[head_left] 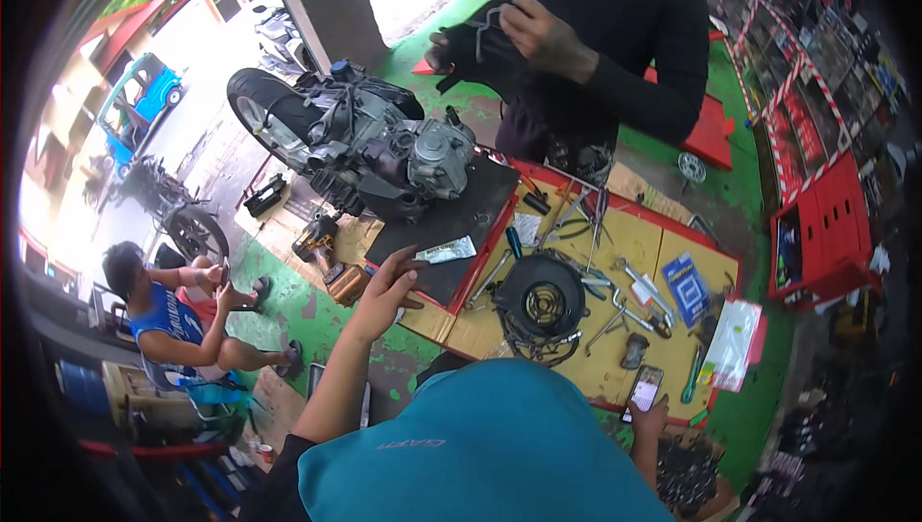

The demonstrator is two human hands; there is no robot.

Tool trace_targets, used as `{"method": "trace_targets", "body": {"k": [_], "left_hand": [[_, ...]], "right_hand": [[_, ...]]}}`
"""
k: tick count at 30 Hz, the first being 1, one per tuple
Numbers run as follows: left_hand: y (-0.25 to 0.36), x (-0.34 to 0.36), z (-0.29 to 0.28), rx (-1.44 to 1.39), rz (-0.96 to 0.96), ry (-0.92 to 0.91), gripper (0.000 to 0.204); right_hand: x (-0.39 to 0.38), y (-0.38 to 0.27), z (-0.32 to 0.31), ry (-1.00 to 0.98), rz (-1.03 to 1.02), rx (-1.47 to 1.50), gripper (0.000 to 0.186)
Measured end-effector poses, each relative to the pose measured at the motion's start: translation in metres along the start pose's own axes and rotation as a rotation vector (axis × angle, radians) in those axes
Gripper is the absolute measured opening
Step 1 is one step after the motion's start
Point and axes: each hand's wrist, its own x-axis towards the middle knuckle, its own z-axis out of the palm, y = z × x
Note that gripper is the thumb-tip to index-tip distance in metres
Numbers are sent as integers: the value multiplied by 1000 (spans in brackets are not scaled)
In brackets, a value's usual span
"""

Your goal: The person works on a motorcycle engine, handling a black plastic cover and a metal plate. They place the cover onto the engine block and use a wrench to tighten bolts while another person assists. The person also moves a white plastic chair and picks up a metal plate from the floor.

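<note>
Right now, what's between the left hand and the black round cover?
In the head view, going from the left hand to the round cover: black mat, red rim, then a wrench.

The person wears a teal shirt (480, 436), smooth and rounded across the front, with small, pale lettering on its left side. A short black sleeve (274, 479) covers the left upper arm. The left forearm (336, 383) is bare, and so are the left hand (382, 293) and right hand (650, 416). Black cloth (439, 365) shows beyond the shirt's far edge.
</note>
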Motion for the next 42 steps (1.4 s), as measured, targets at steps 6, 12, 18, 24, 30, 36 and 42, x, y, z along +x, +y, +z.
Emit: {"method": "trace_targets", "body": {"k": [6,12,18,24,30,36,42], "left_hand": [[-13,-10,-15,-21,9,147,54],[-31,24,-36,72,226,481,47],[11,54,-46,44,427,516,39],[53,57,-57,130,533,545,37],[67,71,-93,141,592,545,38],[27,58,-129,134,523,375,41],[-49,-2,-141,220,380,159,40]], "right_hand": [[5,-22,-35,315,-177,88,93],[8,-86,-63,412,-390,348,72],[-18,-125,-53,380,-461,404,70],[-63,-135,-28,190,-391,456,72],[-109,-165,-16,65,-356,402,71],[-147,-235,-8,-136,-307,582,70],[-125,-230,45,-229,-530,382,57]]}}
